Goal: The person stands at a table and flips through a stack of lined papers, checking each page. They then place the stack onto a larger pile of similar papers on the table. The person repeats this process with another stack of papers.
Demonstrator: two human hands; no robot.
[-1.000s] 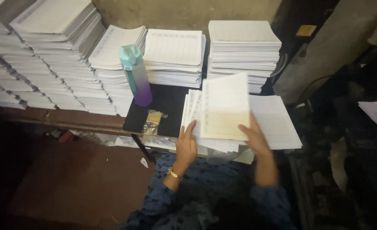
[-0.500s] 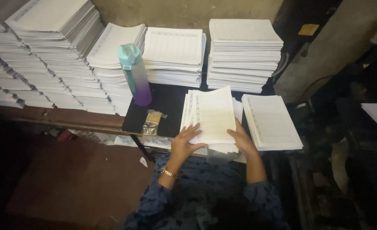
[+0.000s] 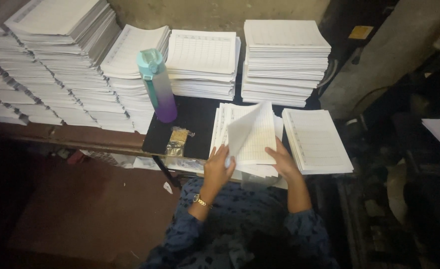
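We are peeling a sheet up off the fanned pile of ruled pages.

Going left to right from the water bottle (image 3: 158, 84): below it lies a small clear packet (image 3: 176, 141) on the black table (image 3: 192, 119); to its right our left hand (image 3: 217, 169) pinches the lower left corner of the lifted sheet (image 3: 244, 130), which curls over the fanned pile (image 3: 260, 134). Our right hand (image 3: 282, 160) lies flat and open on that pile's lower right edge. Farthest right sits a squared stack (image 3: 317, 142). Next, we judge, the sheet must come free without dragging the one beneath.
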